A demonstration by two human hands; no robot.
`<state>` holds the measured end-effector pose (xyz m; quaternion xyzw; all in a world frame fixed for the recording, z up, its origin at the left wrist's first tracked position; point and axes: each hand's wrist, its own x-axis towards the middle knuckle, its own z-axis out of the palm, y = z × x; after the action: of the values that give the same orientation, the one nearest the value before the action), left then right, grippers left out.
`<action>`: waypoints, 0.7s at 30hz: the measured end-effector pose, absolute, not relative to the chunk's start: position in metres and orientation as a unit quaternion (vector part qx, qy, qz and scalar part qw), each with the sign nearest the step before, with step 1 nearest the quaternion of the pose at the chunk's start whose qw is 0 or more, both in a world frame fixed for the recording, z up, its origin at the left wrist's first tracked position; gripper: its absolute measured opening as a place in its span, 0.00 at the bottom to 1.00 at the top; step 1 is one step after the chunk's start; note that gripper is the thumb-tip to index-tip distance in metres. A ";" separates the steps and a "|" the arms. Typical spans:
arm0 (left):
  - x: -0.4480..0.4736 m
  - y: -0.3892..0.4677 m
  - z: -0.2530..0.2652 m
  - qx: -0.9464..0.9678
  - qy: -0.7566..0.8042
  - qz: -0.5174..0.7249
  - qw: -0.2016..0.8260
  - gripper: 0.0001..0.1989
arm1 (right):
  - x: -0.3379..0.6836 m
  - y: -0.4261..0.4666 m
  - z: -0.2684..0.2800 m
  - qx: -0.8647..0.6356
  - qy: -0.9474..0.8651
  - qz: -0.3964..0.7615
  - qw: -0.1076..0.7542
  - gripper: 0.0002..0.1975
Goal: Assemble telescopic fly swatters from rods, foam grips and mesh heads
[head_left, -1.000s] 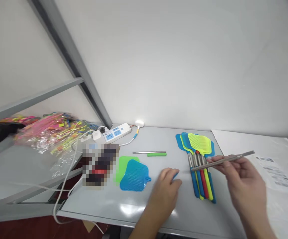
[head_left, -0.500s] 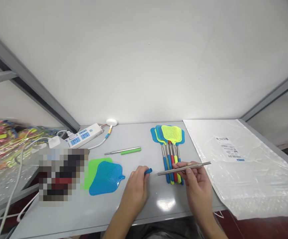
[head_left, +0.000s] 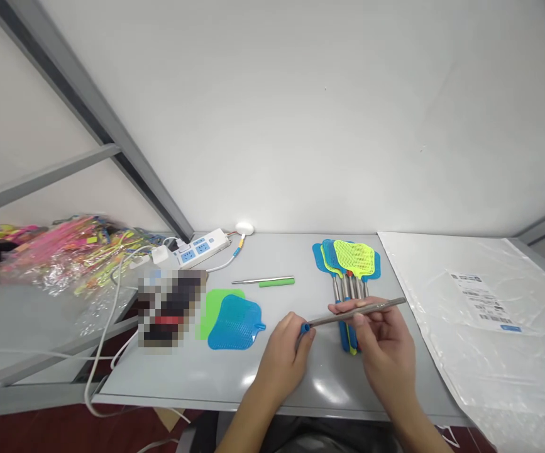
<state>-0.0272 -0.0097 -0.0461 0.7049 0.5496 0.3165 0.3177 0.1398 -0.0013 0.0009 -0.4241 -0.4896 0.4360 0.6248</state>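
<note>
My left hand (head_left: 281, 362) is closed around a blue handle sleeve (head_left: 305, 328), whose end pokes out above the fingers. In my right hand (head_left: 388, 343) a slim metal rod (head_left: 329, 319) is gripped between thumb and fingers. The rod's left tip meets the sleeve's end; I cannot tell whether it is inside. Left of my hands lies a blue fly swatter head (head_left: 237, 324), partly over a green swatter head (head_left: 210, 308). Behind them another metal rod (head_left: 248, 280) rests alongside a green handle sleeve (head_left: 276, 283). My right hand partly hides a pile of fly swatters (head_left: 354, 257).
A white power strip (head_left: 201, 248) with cables stands at the back left, near a blurred-out patch (head_left: 171, 311). Bagged colourful items (head_left: 78, 251) lie beyond the table's left side. A white plastic mailer (head_left: 442, 302) covers the right side.
The rod and the blue sleeve, apart before, now meet at their ends as my hands have come closer together. The view has turned left, shifting the scene rightward.
</note>
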 end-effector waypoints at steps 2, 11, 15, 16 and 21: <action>-0.028 -0.009 -0.046 0.691 0.557 0.323 0.329 0.16 | 0.138 0.000 0.006 -0.420 -0.488 0.430 0.633 0.04; -0.031 -0.010 -0.046 0.689 0.548 0.340 0.331 0.15 | 0.135 0.000 0.018 -0.419 -0.559 0.428 0.574 0.04; -0.031 -0.012 -0.047 0.691 0.541 0.349 0.328 0.14 | 0.132 0.001 0.020 -0.414 -0.607 0.447 0.509 0.04; -0.031 -0.012 -0.047 0.691 0.539 0.352 0.329 0.14 | 0.130 0.001 0.021 -0.415 -0.627 0.447 0.485 0.04; -0.034 -0.014 -0.044 0.677 0.527 0.379 0.347 0.12 | 0.119 0.001 0.025 -0.441 -0.696 0.420 0.382 0.07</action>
<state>-0.0343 -0.0145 -0.0440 0.6774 0.5265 0.3786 0.3473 0.1194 0.0006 0.0254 -0.4408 -0.6955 0.4200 0.3815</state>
